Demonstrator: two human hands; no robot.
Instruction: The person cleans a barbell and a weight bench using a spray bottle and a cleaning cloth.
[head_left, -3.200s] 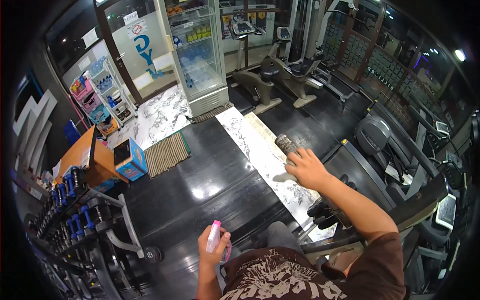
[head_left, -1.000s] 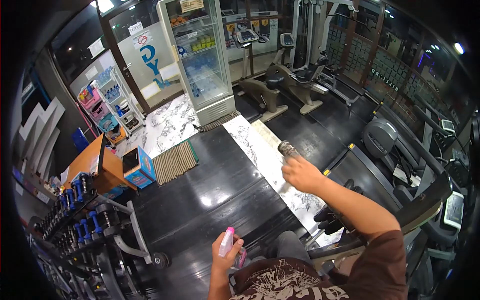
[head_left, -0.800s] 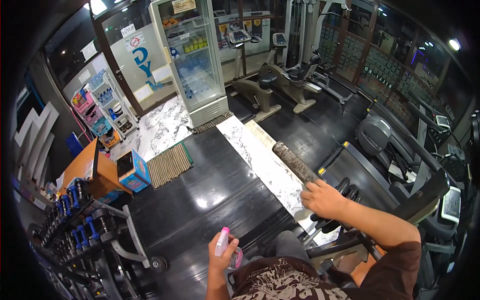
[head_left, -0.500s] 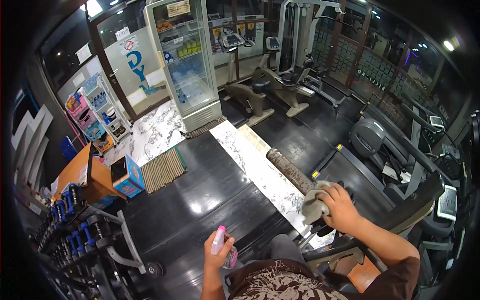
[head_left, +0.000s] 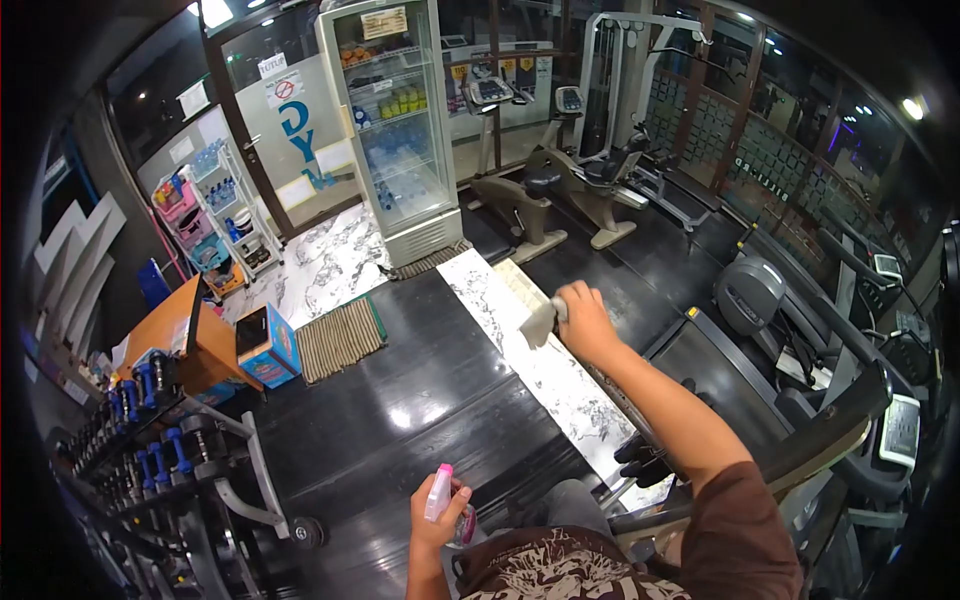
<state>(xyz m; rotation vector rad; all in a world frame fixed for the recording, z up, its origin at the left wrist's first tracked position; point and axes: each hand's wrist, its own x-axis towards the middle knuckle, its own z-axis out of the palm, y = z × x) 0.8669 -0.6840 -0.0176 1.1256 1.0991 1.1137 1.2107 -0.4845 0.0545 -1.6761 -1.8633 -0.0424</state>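
Note:
My left hand (head_left: 436,512) is wrapped round a spray bottle (head_left: 440,492) with a pink tip, low in the middle of the view near my shirt. Stretched forward, my right hand (head_left: 585,318) grips a grey cloth (head_left: 540,322), which hangs from its left side over the white marble-patterned strip (head_left: 575,395). The dark padded roller (head_left: 618,392) is mostly hidden beneath my right forearm. Black handles (head_left: 645,458) show just below that arm.
A dumbbell rack (head_left: 250,470) and a wooden desk (head_left: 200,335) stand at the left. Farther back are a glass-door fridge (head_left: 430,235) and exercise bikes (head_left: 590,195). A treadmill (head_left: 715,375) is at the right, and a striped mat (head_left: 340,340) lies on the floor.
My right hand has moved forward and left with the cloth, away from the near end of the roller. My left hand keeps its hold on the bottle. The view has shifted slightly.

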